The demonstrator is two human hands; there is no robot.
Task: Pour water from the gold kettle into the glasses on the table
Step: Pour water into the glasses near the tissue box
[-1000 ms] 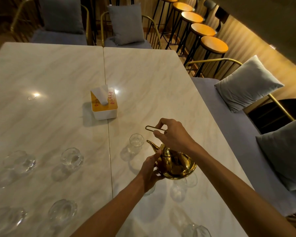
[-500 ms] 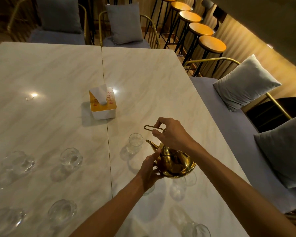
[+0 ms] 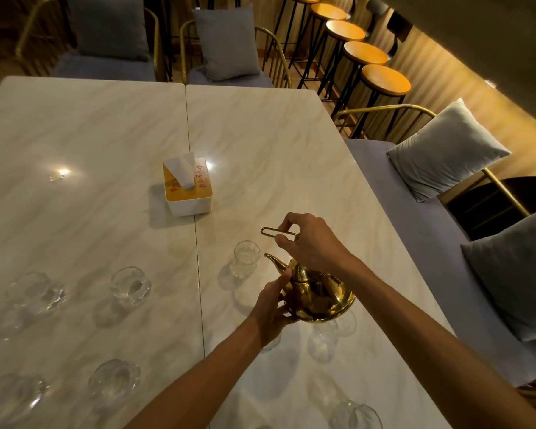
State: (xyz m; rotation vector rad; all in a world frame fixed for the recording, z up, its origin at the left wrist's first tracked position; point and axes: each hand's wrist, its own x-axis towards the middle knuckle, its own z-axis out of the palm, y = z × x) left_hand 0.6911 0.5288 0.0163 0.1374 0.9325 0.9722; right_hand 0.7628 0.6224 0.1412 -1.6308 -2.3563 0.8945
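The gold kettle hangs above the marble table, its spout aimed left toward a small clear glass. My right hand pinches the kettle's thin wire handle from above. My left hand cups the kettle's left side and underside. Part of another glass shows under the kettle. More clear glasses stand at the left: one near the table seam, one further left, one at the near left. Another glass sits at the bottom edge.
A white tissue box with a yellow top stands at the table's middle seam. Grey cushioned chairs line the right and far sides. A row of bar stools stands beyond the far right corner.
Both hands and the kettle have stayed nearly still over the table. The view has shifted slightly.
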